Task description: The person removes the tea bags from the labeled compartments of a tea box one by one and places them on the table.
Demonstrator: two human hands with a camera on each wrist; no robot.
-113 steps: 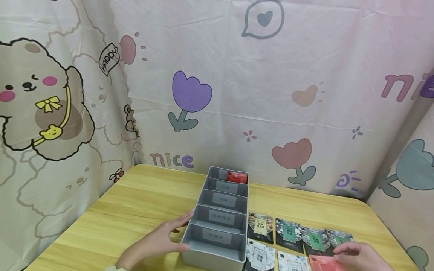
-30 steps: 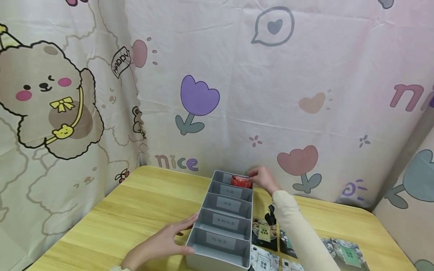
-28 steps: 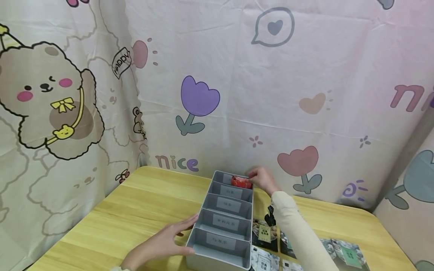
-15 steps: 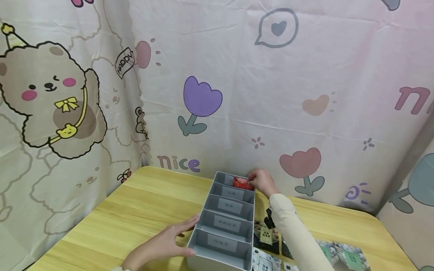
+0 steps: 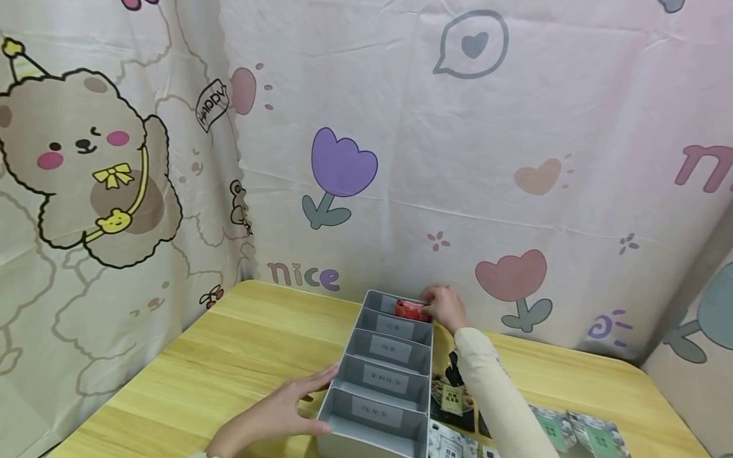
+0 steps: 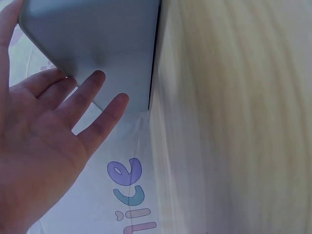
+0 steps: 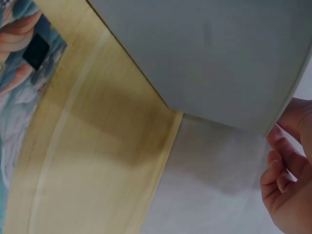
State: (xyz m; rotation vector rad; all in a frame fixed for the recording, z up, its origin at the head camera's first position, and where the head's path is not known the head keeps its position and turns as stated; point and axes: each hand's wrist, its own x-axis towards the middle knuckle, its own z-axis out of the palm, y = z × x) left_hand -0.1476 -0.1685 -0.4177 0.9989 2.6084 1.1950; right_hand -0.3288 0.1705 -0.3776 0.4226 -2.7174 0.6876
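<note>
A long grey divided box (image 5: 373,439) stands on the wooden table, with a paper label in each compartment. In its farthest compartment sits a red tea packet (image 5: 410,310). My right hand (image 5: 448,308) reaches over the far right corner and pinches at the packet's right side, its fingertips partly hidden by the rim. In the right wrist view the fingers (image 7: 280,178) are curled at the box's top edge. My left hand (image 5: 280,407) steadies the box's near left side, thumb by the front corner. The left wrist view shows its straight, spread fingers (image 6: 90,90) against the wall.
Right of the box lie several tea packets: a yellow-labelled one (image 5: 452,395), a white one (image 5: 451,442) and green-labelled ones (image 5: 598,439). My right sleeve (image 5: 501,394) covers part of them. A printed curtain (image 5: 401,159) hangs behind the table (image 5: 240,331).
From the packets at the right, my right hand has moved to the far compartment, and a red packet has left the table. Over the last second both hands stay nearly still; the view shifts slightly.
</note>
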